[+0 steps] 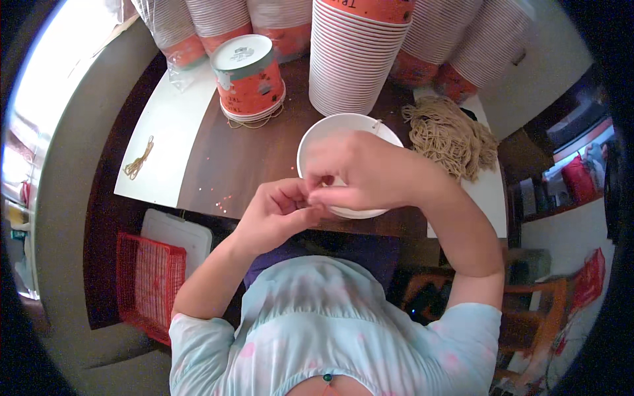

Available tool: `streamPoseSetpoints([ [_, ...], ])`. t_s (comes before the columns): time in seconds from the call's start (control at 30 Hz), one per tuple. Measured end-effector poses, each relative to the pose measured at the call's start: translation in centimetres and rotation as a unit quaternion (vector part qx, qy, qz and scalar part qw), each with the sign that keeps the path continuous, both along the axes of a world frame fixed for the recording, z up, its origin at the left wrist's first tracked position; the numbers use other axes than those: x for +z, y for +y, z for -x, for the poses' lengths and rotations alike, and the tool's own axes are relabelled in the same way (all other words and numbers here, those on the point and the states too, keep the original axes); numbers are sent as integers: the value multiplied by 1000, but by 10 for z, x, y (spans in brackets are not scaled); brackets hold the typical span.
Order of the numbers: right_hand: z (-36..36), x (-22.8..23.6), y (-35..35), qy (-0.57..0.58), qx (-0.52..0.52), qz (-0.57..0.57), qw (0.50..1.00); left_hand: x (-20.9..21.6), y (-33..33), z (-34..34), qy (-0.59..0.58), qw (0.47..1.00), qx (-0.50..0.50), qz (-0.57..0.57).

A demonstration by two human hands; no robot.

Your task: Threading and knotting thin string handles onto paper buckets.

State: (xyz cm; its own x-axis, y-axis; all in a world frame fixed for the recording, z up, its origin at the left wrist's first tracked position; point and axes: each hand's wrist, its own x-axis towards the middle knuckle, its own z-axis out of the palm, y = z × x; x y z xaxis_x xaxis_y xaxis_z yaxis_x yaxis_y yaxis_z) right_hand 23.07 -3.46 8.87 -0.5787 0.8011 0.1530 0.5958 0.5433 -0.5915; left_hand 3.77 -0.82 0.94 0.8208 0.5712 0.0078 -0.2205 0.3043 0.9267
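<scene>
A white paper bucket stands with its mouth up near the table's front edge. A bit of cord shows at its far right rim. My right hand reaches across the bucket's mouth, fingers closed in a pinch. My left hand is at the bucket's near left rim, thumb and fingers pressed together, the tips meeting those of my right hand. Whatever lies between the fingertips is too small to make out. To the right lies a tangled heap of tan cords.
Behind the bucket rises a tall stack of nested buckets. Upside-down orange buckets with cord handles stand at the left. Bagged bucket stacks line the back. A small cord bundle lies far left. Below is a red basket.
</scene>
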Motion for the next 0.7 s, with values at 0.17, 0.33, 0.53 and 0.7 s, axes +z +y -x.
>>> streamPoseSetpoints([
  [0.17,8,-13,-16,-6,-224,-300,927,-17,5,10,-19,999,6,28],
  [0.33,1,-29,-51,106,-201,37,973,-24,9,17,-40,999,-1,37],
  [0.53,14,-53,-45,114,-181,-33,976,-15,5,8,-42,998,-6,44],
  [0.7,32,-43,-67,-69,-243,-246,936,-8,-15,14,100,974,154,-133],
])
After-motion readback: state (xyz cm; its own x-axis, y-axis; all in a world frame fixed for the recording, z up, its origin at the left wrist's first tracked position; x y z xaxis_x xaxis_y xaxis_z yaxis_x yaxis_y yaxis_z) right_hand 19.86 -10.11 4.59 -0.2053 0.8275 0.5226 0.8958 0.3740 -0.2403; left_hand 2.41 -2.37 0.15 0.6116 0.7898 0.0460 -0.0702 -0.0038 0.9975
